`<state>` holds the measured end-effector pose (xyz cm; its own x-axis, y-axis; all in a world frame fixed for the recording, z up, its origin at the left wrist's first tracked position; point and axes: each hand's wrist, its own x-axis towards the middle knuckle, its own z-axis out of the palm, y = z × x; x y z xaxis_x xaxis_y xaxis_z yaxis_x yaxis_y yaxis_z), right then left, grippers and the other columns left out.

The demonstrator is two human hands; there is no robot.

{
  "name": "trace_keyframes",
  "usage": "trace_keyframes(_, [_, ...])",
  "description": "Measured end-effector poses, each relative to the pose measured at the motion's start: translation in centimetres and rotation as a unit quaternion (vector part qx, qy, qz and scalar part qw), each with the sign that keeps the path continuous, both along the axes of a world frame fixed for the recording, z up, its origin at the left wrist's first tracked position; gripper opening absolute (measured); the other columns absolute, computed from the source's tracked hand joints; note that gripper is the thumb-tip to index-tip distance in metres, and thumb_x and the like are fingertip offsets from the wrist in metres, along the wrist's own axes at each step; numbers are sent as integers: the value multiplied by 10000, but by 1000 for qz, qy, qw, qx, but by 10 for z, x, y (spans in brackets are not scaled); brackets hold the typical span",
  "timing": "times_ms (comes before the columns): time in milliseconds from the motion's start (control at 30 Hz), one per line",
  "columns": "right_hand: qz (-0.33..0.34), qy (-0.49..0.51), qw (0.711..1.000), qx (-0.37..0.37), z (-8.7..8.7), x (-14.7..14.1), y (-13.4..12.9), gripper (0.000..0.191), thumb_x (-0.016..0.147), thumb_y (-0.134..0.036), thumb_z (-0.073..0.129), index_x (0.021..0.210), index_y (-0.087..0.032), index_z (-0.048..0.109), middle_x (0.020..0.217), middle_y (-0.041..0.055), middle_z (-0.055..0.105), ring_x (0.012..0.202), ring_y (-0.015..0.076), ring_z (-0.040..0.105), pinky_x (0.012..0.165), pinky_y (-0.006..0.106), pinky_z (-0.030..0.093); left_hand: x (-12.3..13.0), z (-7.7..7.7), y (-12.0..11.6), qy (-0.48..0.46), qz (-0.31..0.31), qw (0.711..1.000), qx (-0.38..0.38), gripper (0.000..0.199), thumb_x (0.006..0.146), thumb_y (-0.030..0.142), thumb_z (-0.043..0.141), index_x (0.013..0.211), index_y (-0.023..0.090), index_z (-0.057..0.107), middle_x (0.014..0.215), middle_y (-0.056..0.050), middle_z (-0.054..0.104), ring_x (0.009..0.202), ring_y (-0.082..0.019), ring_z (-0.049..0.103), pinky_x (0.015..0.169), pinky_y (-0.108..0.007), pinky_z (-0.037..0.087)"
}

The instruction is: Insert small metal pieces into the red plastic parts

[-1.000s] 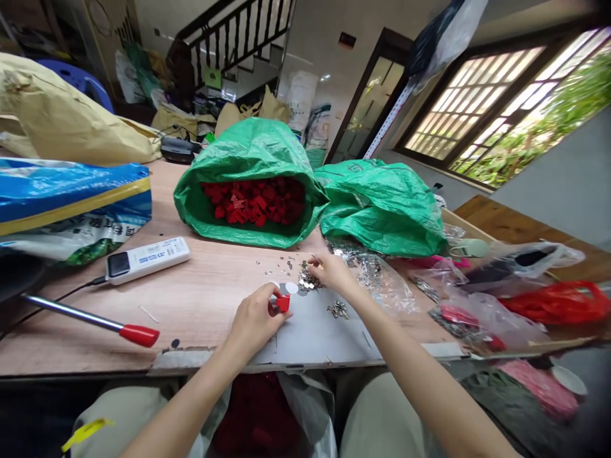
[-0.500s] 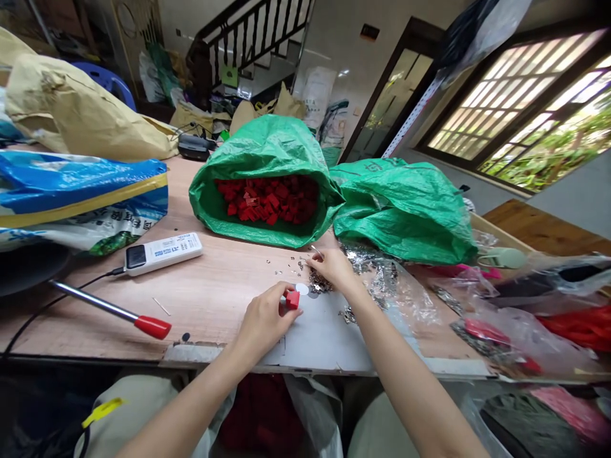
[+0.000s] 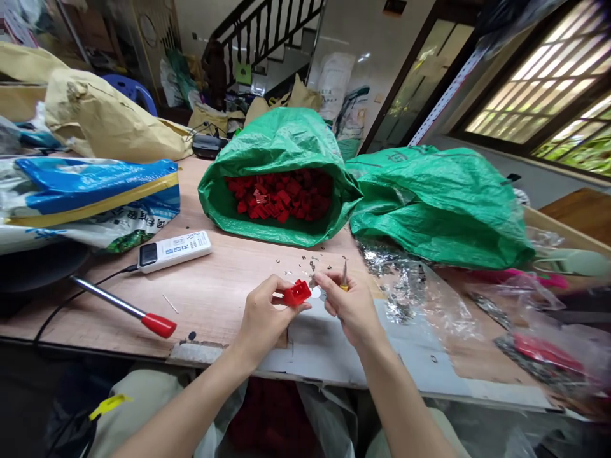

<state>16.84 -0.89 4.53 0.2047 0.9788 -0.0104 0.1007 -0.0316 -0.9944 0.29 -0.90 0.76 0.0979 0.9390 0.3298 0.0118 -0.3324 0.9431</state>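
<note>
Take the clock as centred on the small, hollow, box-shaped red plastic piece [image 3: 298, 293], with twelve pointing away from the person. That piece is held above the wood-grained surface [image 3: 224, 305], its hollow face turned roughly toward the wearer. By its look it should be very light, stiff and a little slick, unlikely to crush under a pinch; the outer side walls seem the best place to take hold, leaving the hollow clear.

The left hand [image 3: 267, 308] has its grip closed on the piece, thumb below and fingers behind, the forearm coming in from between seven and eight o'clock. The right hand [image 3: 357, 308], near three o'clock, has its grip closed around a slim pointed metal tool with a yellow collar [image 3: 344, 280], tip toward twelve. Its thumb and forefinger pinch toward the piece; something small and silvery seems to sit there, too tiny to be sure. Its forearm enters from between four and five.

At twelve lies a glossy green woven sack [image 3: 281, 137] holding many similar red pieces [image 3: 291, 196]; at three, a clear plastic bag with silvery metal bits [image 3: 401, 289].
</note>
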Motion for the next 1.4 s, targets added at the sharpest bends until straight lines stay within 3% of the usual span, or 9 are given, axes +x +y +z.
trace_keyframes(133, [-50,-77,994,57,-13,-18,-11,327,753,-501,756,827,-182,753,640,17,640,449,100,388,425,262,323,2,-3,-3,27,19,999,42,261,748,322,813,821,181,606,815,9,663,788,-136,667,757,-280,616])
trace_keyframes(267, [-102,-155,977,108,-19,-14,-11,245,793,-454,723,830,-218,774,608,-3,608,501,126,390,492,279,365,3,-4,-3,51,34,997,56,301,751,366,810,778,178,576,751,16,625,734,-128,647,741,-274,609])
trace_keyframes(400, [-94,-171,975,104,-21,-10,-12,239,801,-456,710,821,-227,773,580,-10,586,489,133,380,485,281,358,3,-4,-3,69,40,993,87,290,767,362,798,788,182,571,754,11,620,717,-125,634,706,-255,588])
trace_keyframes(667, [-75,-213,962,154,-26,-13,-15,195,847,-418,682,827,-238,755,765,19,695,528,133,419,522,281,391,3,-4,-5,79,60,988,115,223,795,292,776,806,182,582,770,10,637,737,-123,641,719,-245,569])
trace_keyframes(867, [-84,-185,970,131,-26,-13,-15,231,817,-445,694,807,-224,758,606,-5,581,524,143,408,498,275,367,2,-4,-5,97,73,982,148,181,816,264,757,829,180,597,773,0,640,734,-129,639,699,-245,552])
trace_keyframes(1133, [-97,-199,963,157,-26,-14,-18,230,838,-427,688,822,-205,745,640,-4,596,532,127,402,524,270,379,2,-6,-4,120,93,971,186,161,814,219,747,827,180,591,748,2,627,686,-123,624,644,-227,533])
trace_keyframes(1300, [-70,-148,981,105,-27,-16,-17,238,810,-429,722,807,-191,708,651,0,603,519,112,400,495,260,362,2,-6,-4,140,107,956,233,137,820,138,719,849,185,593,762,-6,647,683,-124,637,635,-225,525])
trace_keyframes(1400, [6,8,1000,-12,-22,-14,-15,326,757,-485,764,869,-202,649,543,-58,491,423,82,333,393,224,292,2,-6,-4,135,112,951,254,166,814,104,713,871,194,587,791,-16,668,723,-137,659,666,-238,541])
